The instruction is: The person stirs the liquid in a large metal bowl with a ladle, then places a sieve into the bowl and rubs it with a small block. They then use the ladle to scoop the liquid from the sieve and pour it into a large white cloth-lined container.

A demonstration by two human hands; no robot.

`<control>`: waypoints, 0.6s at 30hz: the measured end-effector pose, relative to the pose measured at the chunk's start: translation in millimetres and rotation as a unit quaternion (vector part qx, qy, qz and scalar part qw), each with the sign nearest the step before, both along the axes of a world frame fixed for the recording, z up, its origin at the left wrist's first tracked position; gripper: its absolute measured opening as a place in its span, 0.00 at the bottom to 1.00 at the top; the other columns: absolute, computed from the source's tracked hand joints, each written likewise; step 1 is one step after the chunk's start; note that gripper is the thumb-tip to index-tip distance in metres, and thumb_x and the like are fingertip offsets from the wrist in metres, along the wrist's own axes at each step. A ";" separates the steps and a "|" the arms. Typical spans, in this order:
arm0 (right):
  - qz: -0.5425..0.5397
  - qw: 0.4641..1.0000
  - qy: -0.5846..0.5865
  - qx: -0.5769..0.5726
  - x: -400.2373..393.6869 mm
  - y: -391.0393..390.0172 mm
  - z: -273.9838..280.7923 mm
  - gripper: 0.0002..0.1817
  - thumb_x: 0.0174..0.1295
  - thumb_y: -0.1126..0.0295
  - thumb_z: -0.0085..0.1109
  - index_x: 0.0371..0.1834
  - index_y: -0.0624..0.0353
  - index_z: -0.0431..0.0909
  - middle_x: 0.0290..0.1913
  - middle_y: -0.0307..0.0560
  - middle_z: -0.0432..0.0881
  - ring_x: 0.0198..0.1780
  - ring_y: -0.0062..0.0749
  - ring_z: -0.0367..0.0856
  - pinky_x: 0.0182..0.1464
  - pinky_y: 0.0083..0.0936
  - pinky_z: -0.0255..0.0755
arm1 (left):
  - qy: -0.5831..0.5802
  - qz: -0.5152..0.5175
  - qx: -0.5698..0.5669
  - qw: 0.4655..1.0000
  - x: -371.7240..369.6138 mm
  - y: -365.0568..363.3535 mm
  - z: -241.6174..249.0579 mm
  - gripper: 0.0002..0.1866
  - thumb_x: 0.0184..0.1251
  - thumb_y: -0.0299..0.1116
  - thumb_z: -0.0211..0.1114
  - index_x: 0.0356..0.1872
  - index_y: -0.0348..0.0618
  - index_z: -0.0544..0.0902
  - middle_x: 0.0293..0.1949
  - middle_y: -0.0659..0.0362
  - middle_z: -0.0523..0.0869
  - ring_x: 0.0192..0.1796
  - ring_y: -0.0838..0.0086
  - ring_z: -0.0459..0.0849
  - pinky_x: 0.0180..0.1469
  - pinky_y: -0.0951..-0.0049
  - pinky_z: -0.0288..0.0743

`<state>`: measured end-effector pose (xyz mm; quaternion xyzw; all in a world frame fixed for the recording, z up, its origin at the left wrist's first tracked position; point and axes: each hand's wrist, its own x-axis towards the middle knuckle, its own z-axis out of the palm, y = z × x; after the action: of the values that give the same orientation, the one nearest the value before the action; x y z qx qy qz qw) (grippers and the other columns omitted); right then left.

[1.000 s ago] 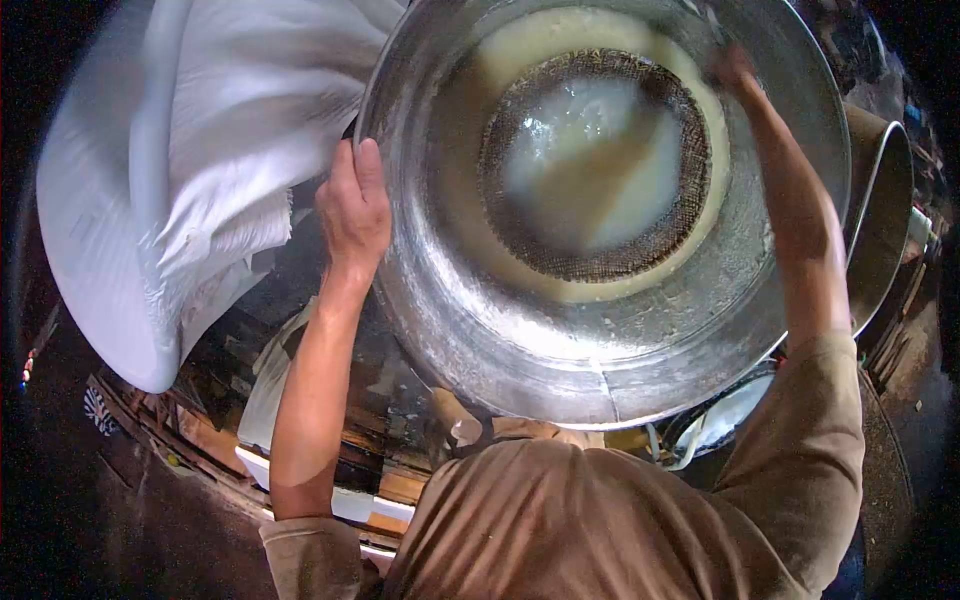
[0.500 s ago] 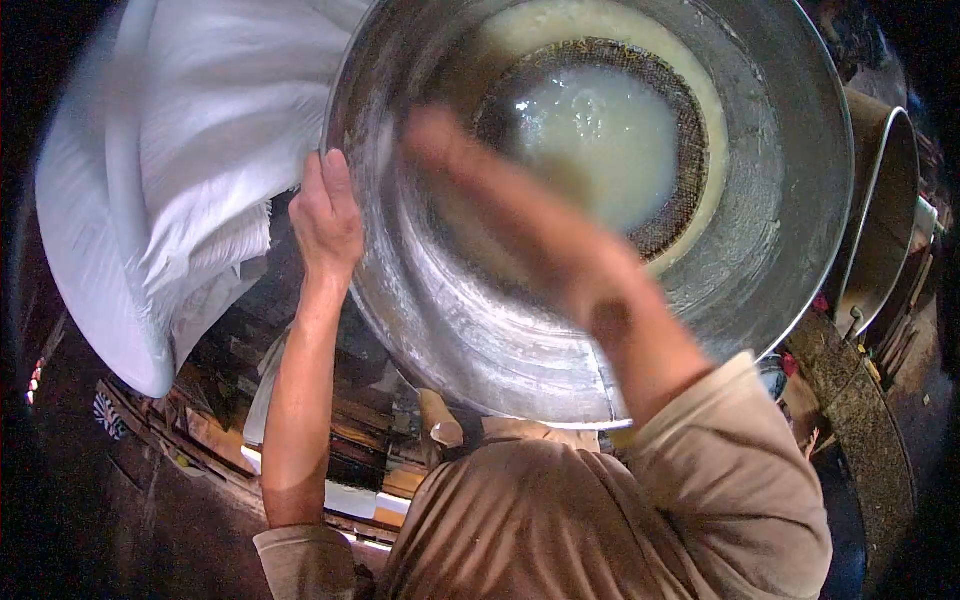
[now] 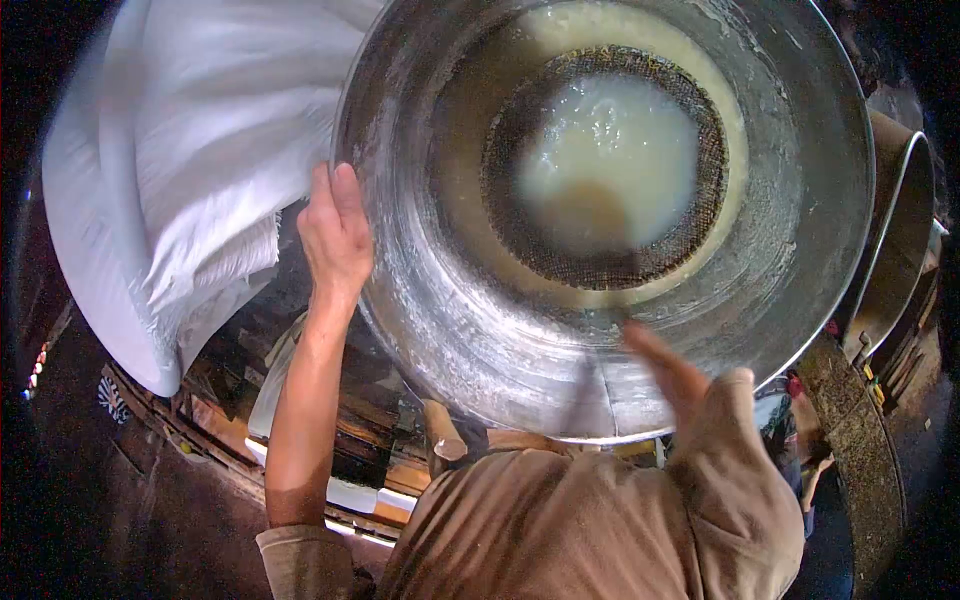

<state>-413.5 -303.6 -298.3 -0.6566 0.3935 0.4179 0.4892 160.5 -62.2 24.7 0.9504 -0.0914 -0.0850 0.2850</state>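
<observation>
My left hand (image 3: 335, 235) grips the left rim of a large metal pot (image 3: 800, 215), thumb and fingers closed on the edge. Inside sits a round woven sieve-like piece (image 3: 700, 225), with pale, milky liquid (image 3: 635, 150) in its middle. My right hand (image 3: 655, 355) is over the near right part of the pot's inside, smeared by motion. Its fingers cannot be made out, nor whether they hold anything. A whitish ring of wet residue (image 3: 735, 140) surrounds the woven piece, and streaks coat the metal wall.
To the left, a white cloth (image 3: 235, 110) hangs over a broad pale rim (image 3: 90, 270). Another metal vessel (image 3: 895, 250) stands at the right. A wooden log end (image 3: 443, 435) and planks lie below the pot.
My right arm has swept from the pot's left side back toward me, to its near right. My left hand keeps its grip on the rim. The view has shifted slightly.
</observation>
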 end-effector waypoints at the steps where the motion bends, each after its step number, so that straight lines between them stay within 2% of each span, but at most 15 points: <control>1: 0.076 0.996 -0.033 0.018 97.7 94.0 51.6 0.24 0.56 0.60 0.49 0.56 0.55 0.66 0.53 0.49 0.70 0.54 0.37 0.68 0.53 0.32 0.63 | -0.002 -0.002 0.003 1.000 -1.0 -0.5 0.9 0.17 0.67 0.42 0.44 0.32 0.34 0.68 0.18 0.41 0.72 0.24 0.43 0.72 0.24 0.59 0.62; 2: 0.073 0.993 -0.090 0.036 192.7 153.2 81.2 0.24 0.56 0.59 0.49 0.55 0.56 0.66 0.52 0.50 0.71 0.53 0.38 0.69 0.52 0.32 0.64 | -0.007 -0.005 0.021 1.000 -0.8 0.0 0.2 0.17 0.67 0.41 0.44 0.32 0.34 0.68 0.18 0.41 0.72 0.24 0.43 0.72 0.24 0.59 0.62; 3: 0.056 0.988 -0.140 0.045 271.5 177.0 94.5 0.24 0.55 0.59 0.49 0.55 0.57 0.66 0.50 0.51 0.72 0.51 0.39 0.69 0.51 0.32 0.64 | -0.012 -0.008 0.038 0.999 -0.4 0.5 -0.1 0.17 0.67 0.41 0.44 0.31 0.35 0.68 0.17 0.42 0.71 0.24 0.44 0.73 0.24 0.59 0.62; 4: 0.049 0.981 -0.184 0.037 337.4 164.8 96.1 0.24 0.55 0.59 0.49 0.54 0.58 0.66 0.49 0.53 0.72 0.50 0.40 0.70 0.49 0.32 0.65 | -0.016 -0.012 0.039 0.999 0.1 0.5 0.0 0.17 0.67 0.41 0.44 0.31 0.35 0.68 0.17 0.42 0.71 0.24 0.44 0.73 0.24 0.59 0.62; 6: 0.073 0.964 -0.255 -0.031 459.0 80.5 92.9 0.25 0.54 0.58 0.50 0.54 0.59 0.66 0.47 0.55 0.73 0.48 0.42 0.72 0.47 0.33 0.66 | 0.025 0.001 0.027 0.999 -0.4 1.7 0.4 0.17 0.67 0.42 0.44 0.31 0.35 0.67 0.17 0.42 0.71 0.24 0.44 0.72 0.24 0.59 0.62; 8: 0.145 0.934 -0.290 -0.148 544.6 -51.9 106.3 0.25 0.54 0.58 0.50 0.53 0.61 0.67 0.44 0.57 0.74 0.45 0.44 0.73 0.45 0.34 0.67 | 0.015 0.000 0.034 0.999 -0.7 2.4 -0.4 0.17 0.67 0.42 0.43 0.31 0.36 0.67 0.17 0.42 0.71 0.24 0.44 0.72 0.25 0.58 0.62; 10: 0.218 0.887 -0.288 -0.287 570.1 -207.2 104.0 0.26 0.53 0.57 0.51 0.52 0.62 0.67 0.42 0.60 0.76 0.43 0.46 0.75 0.43 0.34 0.68 | 0.003 0.002 0.025 1.000 -0.6 2.6 -2.2 0.18 0.68 0.43 0.43 0.29 0.36 0.67 0.17 0.43 0.72 0.24 0.45 0.72 0.25 0.57 0.62; 12: 0.286 0.828 -0.238 -0.419 525.8 -309.0 105.9 0.26 0.52 0.56 0.51 0.51 0.64 0.67 0.39 0.62 0.77 0.41 0.48 0.76 0.40 0.35 0.69 | 0.013 0.005 0.036 0.999 -0.2 2.0 -0.1 0.18 0.68 0.43 0.42 0.31 0.35 0.68 0.17 0.43 0.72 0.24 0.45 0.73 0.25 0.57 0.62; 13: 0.220 0.851 -0.135 -0.457 469.1 -333.4 100.2 0.23 0.54 0.60 0.48 0.49 0.67 0.67 0.34 0.65 0.77 0.35 0.53 0.77 0.36 0.39 0.71 | 0.023 0.005 0.046 0.999 0.0 1.7 0.2 0.18 0.68 0.43 0.42 0.33 0.34 0.69 0.17 0.43 0.72 0.24 0.45 0.73 0.25 0.58 0.62; 14: 0.345 0.753 -0.155 -0.538 386.3 -353.1 83.3 0.17 0.57 0.67 0.43 0.49 0.62 0.68 0.32 0.59 0.79 0.34 0.47 0.79 0.33 0.40 0.71 | 0.026 0.005 0.047 0.999 0.4 1.2 0.4 0.18 0.68 0.43 0.42 0.33 0.34 0.69 0.17 0.43 0.72 0.24 0.45 0.73 0.25 0.58 0.62; 17: 0.471 0.724 -0.042 -0.502 97.8 -323.9 -10.5 0.20 0.60 0.62 0.41 0.56 0.48 0.67 0.45 0.48 0.77 0.45 0.40 0.75 0.44 0.39 0.69 | 0.056 0.018 0.051 0.997 -0.2 2.1 -2.0 0.21 0.68 0.43 0.42 0.39 0.30 0.70 0.17 0.42 0.71 0.24 0.45 0.73 0.25 0.58 0.62; 18: 0.475 0.784 -0.006 -0.400 44.1 -262.8 -4.9 0.19 0.60 0.61 0.42 0.55 0.49 0.67 0.45 0.49 0.77 0.45 0.41 0.75 0.43 0.39 0.69 | 0.046 0.015 0.050 0.998 -0.4 4.4 -4.9 0.22 0.68 0.45 0.40 0.37 0.31 0.69 0.17 0.45 0.69 0.23 0.55 0.68 0.25 0.62 0.61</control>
<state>-369.4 -566.4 -303.2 -0.8997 0.1609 0.3988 -0.0748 160.1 -57.8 19.8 0.9599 -0.0596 -0.1286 0.2418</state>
